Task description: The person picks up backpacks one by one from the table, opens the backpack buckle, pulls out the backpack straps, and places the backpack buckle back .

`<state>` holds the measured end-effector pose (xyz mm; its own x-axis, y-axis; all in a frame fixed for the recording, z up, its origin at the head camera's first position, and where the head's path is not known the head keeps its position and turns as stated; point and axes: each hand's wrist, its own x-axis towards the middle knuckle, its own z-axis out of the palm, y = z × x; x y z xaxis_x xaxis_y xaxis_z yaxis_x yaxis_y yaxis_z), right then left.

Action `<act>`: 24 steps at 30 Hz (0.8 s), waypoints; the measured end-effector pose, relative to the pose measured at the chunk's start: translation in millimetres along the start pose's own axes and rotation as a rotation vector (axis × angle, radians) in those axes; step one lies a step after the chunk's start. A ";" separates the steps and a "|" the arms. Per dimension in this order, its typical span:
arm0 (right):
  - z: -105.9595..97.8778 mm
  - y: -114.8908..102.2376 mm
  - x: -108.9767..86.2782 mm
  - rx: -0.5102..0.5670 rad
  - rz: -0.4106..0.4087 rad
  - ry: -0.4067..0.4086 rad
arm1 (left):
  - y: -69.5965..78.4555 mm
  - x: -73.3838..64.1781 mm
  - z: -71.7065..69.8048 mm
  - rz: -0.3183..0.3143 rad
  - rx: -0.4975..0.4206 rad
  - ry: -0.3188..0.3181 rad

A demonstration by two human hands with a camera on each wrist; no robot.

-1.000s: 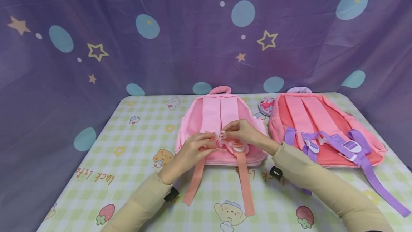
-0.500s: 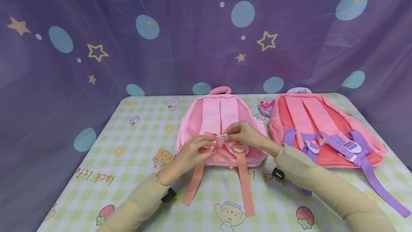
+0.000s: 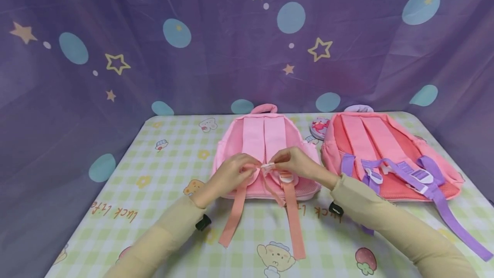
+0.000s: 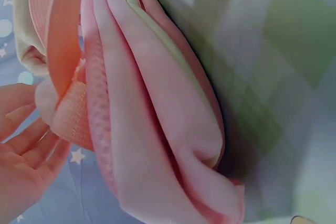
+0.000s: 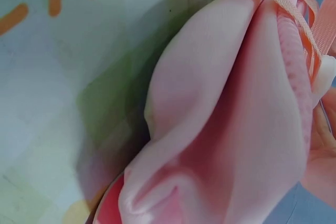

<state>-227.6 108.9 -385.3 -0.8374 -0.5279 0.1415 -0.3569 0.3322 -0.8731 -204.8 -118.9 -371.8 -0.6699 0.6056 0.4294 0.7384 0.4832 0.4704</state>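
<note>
A light pink backpack (image 3: 230, 145) lies with its shoulder straps facing up in the head view. Over its lower middle, both hands meet at a small white side-release buckle (image 3: 267, 167). My left hand (image 3: 234, 172) pinches the buckle's left side, where its webbing joins. From the right, my right hand (image 3: 296, 164) pinches the other side between thumb and fingers. A thin orange strap end (image 3: 275, 193) dangles below the buckle. In the left wrist view the left hand (image 4: 27, 153) is beside the orange webbing (image 4: 65, 30), fingertips partly hidden. The bag's side mostly hides the right hand (image 5: 321, 153) in the right wrist view.
A coral pink backpack (image 3: 390, 136) with purple straps (image 3: 449, 213) lies to the right, one strap trailing toward the table's front. A small round printed pouch (image 3: 319, 128) sits between the bags. Two orange straps (image 3: 233, 218) hang onto the checked tablecloth (image 3: 162, 175).
My left hand has shifted slightly up, its fingers now closer to the buckle. The buckle has turned flatter, and the thin orange strap end has dropped to hang down. The right hand has barely moved.
</note>
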 end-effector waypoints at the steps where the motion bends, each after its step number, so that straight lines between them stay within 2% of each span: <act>1: 0.0 -0.1 -0.2 -0.001 -0.003 0.001 | -1.0 1.9 0.2 -0.001 0.017 -0.007; 4: -0.1 0.0 -0.7 -0.005 -0.015 0.002 | -4.7 7.2 1.8 0.004 0.072 -0.024; 9: 0.3 0.5 -1.5 -0.001 -0.030 0.001 | -12.1 12.4 6.4 0.006 0.112 -0.057; 14: 0.3 -0.7 -2.4 -0.007 -0.036 -0.001 | -14.7 14.8 7.8 0.001 0.103 -0.094; 24: 0.7 -0.3 -3.0 -0.036 -0.057 0.008 | -14.9 19.9 8.4 0.004 0.092 -0.117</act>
<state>-224.8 109.8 -385.8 -0.8184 -0.5406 0.1947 -0.4188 0.3293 -0.8463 -228.5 -108.7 -376.7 -0.6573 0.6746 0.3359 0.7487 0.5335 0.3936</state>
